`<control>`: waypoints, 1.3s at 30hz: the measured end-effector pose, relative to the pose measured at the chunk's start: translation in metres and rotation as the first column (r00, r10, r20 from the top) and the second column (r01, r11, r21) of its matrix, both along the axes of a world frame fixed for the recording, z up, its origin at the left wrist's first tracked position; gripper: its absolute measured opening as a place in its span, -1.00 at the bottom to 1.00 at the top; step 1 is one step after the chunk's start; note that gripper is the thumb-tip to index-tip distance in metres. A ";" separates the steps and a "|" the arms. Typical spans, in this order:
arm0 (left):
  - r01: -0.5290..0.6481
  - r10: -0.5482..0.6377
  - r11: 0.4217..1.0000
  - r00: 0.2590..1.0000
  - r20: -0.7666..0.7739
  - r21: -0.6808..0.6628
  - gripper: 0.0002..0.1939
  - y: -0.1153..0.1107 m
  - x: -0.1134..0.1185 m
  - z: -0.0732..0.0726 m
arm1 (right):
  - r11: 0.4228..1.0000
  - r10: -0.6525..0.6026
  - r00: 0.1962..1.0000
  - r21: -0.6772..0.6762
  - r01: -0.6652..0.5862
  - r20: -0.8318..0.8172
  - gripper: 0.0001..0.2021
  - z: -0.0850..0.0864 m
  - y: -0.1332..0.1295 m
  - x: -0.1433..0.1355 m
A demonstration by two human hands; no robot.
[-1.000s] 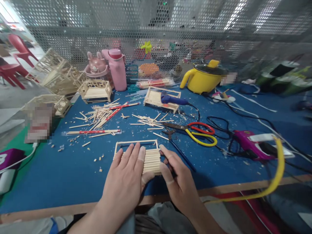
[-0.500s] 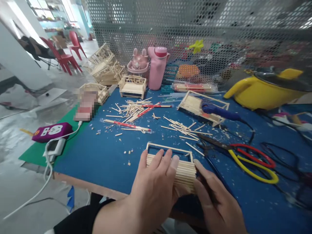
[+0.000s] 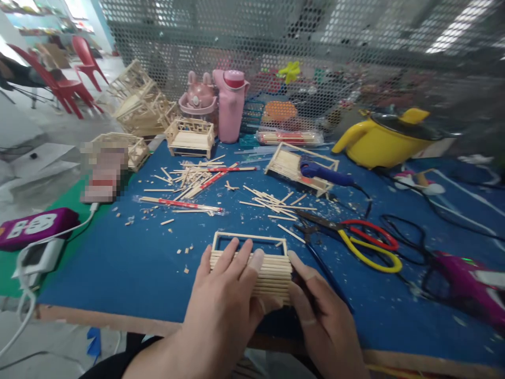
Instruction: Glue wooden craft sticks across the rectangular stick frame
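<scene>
Near the table's front edge, a small stick-built frame [image 3: 272, 271] is held between both hands. Thin round wooden sticks lie side by side across it, with an open rectangle at its far end. My left hand [image 3: 226, 284] lies over the left part, fingers across the slats and thumb side toward the right. My right hand [image 3: 323, 310] grips the right end, its fingertips at the stick ends. Light covers show on some fingertips. Palms hide the frame's near underside. Beyond it lie loose wooden sticks [image 3: 268, 202].
Scissors [image 3: 355, 237] with red and yellow handles lie right of the frame. Behind them a blue-handled tool [image 3: 325, 172] rests on another stick model [image 3: 284, 163]. A yellow pot [image 3: 386, 139], pink bottle [image 3: 232, 108] and small stick bench [image 3: 191, 139] stand along the mesh screen [image 3: 165, 47].
The view has swung right, so everything sits further left and a purple object shows at the right. Both hands keep hold of the stick frame, with little visible change in grip.
</scene>
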State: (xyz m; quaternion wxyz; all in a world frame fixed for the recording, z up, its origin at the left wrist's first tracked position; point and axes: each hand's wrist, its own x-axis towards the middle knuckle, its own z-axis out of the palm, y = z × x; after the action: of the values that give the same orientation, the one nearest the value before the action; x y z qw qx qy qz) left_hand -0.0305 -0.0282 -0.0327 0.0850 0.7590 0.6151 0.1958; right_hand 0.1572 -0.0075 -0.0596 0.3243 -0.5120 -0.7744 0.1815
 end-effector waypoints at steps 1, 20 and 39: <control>0.008 -0.008 1.000 1.000 -0.015 0.018 -0.55 0.000 -0.001 -0.002 | 1.000 0.011 1.000 -0.008 -0.011 -0.009 -0.61 0.001 0.000 0.000; 0.037 -0.038 0.999 0.984 -0.175 -0.006 -0.51 0.000 0.002 0.000 | 0.955 0.192 0.957 0.182 -0.233 0.219 -0.47 0.011 -0.011 -0.007; -0.139 0.186 0.983 0.716 0.673 -0.124 -0.20 -0.041 -0.042 -0.028 | 0.903 0.214 0.809 0.204 -0.377 0.547 -0.39 0.011 0.004 -0.005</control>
State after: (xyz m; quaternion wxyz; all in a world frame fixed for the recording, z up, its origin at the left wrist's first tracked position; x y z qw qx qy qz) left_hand -0.0723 -0.0693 -0.0605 0.3115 0.5740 0.6110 0.4474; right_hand 0.1523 -0.0037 -0.0485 0.1484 -0.3571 -0.9216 -0.0334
